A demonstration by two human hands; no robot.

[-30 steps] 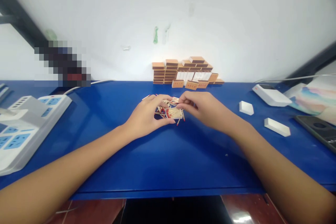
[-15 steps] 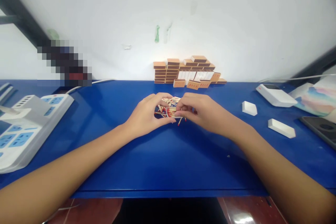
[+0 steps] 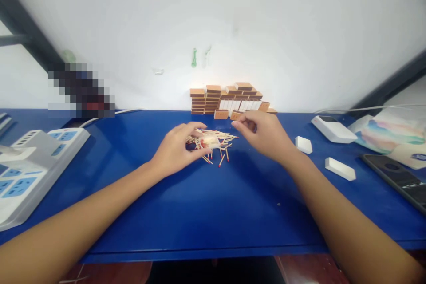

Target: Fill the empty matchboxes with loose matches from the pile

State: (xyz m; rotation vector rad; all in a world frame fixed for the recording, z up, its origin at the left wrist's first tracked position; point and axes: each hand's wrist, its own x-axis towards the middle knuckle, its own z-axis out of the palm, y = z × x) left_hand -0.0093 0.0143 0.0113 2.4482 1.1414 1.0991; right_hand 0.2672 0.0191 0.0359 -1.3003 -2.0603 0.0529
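Matches (image 3: 223, 136) with red heads lie in a loose pile on the blue table. Over the pile, my left hand (image 3: 175, 148) curves its thumb and fingers around a small white matchbox tray (image 3: 214, 143) with matches in it. My right hand (image 3: 261, 131) is apart from the tray, to the right and a little farther back. Its thumb and forefinger are pinched together just in front of an orange matchbox (image 3: 235, 115). Whatever may be between those fingertips is too small to make out.
Stacked matchboxes (image 3: 213, 100) stand against the white wall. A white power strip (image 3: 43, 164) lies at the left. On the right are two small white blocks (image 3: 303, 144), a white device (image 3: 336, 129), a dark phone (image 3: 392, 179) and a colourful packet (image 3: 389, 131).
My right hand has left the tray and moved right and back toward the matchboxes. My left hand stays around the tray. The view has shifted slightly.
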